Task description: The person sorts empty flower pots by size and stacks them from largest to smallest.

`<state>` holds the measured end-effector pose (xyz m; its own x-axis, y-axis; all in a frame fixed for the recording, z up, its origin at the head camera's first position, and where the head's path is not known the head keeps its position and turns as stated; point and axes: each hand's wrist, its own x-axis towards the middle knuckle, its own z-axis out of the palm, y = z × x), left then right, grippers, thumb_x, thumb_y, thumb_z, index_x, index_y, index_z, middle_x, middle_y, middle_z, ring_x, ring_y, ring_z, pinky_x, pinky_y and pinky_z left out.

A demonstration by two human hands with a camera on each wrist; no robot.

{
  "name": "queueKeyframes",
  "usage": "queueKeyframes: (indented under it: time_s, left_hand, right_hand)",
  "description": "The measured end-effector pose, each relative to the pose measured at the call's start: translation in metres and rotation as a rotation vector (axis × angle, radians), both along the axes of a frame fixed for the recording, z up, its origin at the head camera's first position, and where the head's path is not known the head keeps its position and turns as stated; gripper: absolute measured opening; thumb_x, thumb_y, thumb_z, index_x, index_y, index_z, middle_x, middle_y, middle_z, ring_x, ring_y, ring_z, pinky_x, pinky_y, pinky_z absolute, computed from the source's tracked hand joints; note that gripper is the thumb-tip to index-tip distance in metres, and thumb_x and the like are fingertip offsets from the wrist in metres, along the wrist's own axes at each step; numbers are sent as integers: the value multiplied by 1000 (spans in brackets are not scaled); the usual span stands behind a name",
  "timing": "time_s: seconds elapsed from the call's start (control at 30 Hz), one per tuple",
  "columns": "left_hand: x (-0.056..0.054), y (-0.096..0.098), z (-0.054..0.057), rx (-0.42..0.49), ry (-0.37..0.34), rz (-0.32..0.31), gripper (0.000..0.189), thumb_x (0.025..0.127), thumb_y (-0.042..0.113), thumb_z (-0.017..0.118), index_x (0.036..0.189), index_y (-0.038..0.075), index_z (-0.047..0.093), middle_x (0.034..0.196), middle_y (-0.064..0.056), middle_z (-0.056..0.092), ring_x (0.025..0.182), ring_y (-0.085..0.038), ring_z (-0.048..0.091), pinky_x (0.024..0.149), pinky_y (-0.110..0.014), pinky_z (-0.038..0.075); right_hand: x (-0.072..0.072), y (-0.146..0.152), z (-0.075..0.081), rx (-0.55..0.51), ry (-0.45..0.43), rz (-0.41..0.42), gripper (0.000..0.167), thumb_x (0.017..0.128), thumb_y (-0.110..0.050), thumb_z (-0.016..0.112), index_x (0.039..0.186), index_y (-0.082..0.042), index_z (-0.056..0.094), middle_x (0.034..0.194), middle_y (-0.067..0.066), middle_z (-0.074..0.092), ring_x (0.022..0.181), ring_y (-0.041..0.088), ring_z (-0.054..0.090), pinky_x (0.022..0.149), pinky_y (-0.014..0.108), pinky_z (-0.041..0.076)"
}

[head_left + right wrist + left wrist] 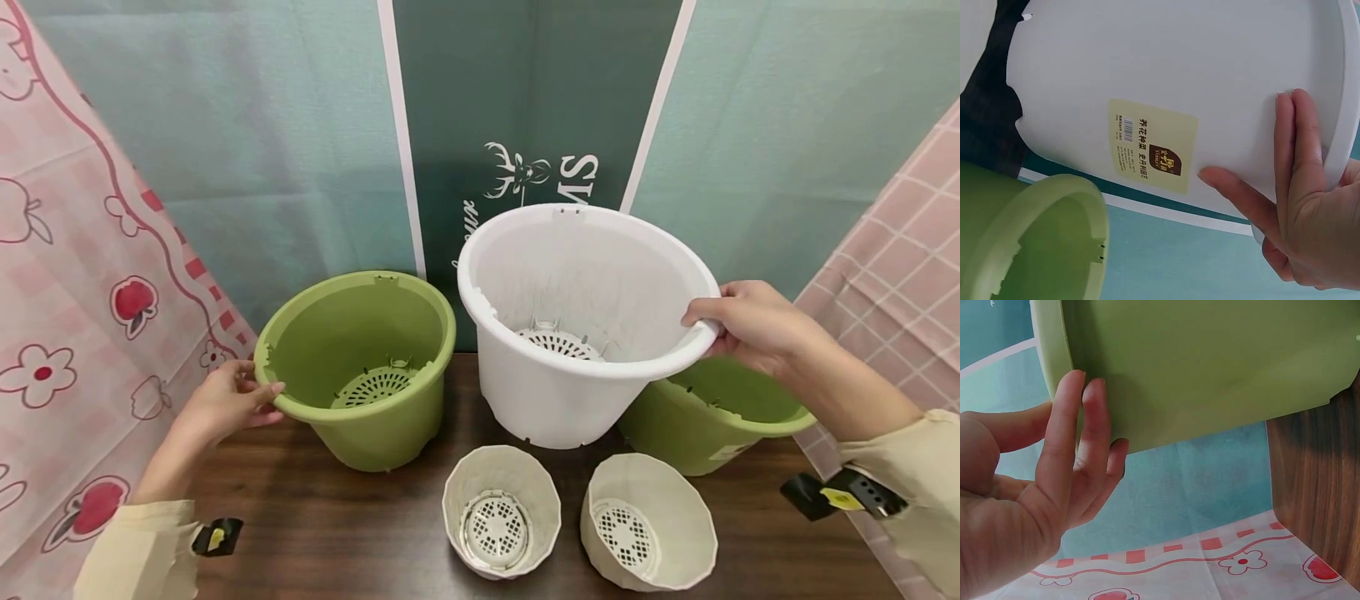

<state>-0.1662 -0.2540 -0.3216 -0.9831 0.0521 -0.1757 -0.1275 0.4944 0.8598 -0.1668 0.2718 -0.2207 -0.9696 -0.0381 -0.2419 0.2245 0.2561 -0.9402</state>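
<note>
Two cream pots (498, 533), two green pots (356, 367) — left grip (228, 398) pinches one — right grip (753, 323), one white pot (588, 327).

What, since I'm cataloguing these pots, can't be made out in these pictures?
White pot: the fine print on its label is too small, right wrist view.
Right green pot: the left part of its rim is hidden behind the white pot, head view.
Its sticker: wording too small, head view.
Backdrop lettering: partly covered by the white pot, head view.
Left green pot: cut off by the top edge, left wrist view.
</note>
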Motion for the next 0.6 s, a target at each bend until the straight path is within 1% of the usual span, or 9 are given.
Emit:
queueKeyframes:
  time_s: [0.2, 0.27, 0.47, 0.6]
  left_hand:
    - [-1, 1, 0, 16, -4, -1, 57, 95, 2, 45, 130, -25, 10, 106, -33, 42, 69, -9, 61, 69, -27, 60]
    - [-1, 1, -1, 21, -5, 1, 57, 95, 2, 45, 130, -25, 10, 106, -33, 42, 69, -9, 61, 70, -27, 60]
    - [-1, 1, -2, 30, -10, 4, 58, 95, 3, 45, 130, -25, 9, 107, -32, 40, 69, -9, 61, 70, -27, 60]
    - [-1, 1, -2, 33, -7, 5, 57, 94, 2, 45, 130, -25, 10, 106, -32, 41, 69, -9, 61, 70, -27, 60]
  right_hand:
    - [1, 5, 7, -25, 9, -8, 15, 83, 8, 51, 92, 10, 40, 73, 11, 61, 60, 17, 64, 54, 30, 61]
    - [1, 7, 9, -50, 11, -18, 12, 82, 9, 52, 90, 9, 42, 72, 12, 61, 60, 18, 64, 53, 30, 61]
    - [3, 9, 13, -73, 21, -31, 6, 81, 10, 53, 84, 6, 49, 70, 11, 61, 58, 17, 63, 51, 28, 60]
    - [5, 9, 17, -104, 33, -39, 8, 81, 12, 51, 79, 4, 52, 69, 11, 61, 57, 18, 63, 50, 28, 60]
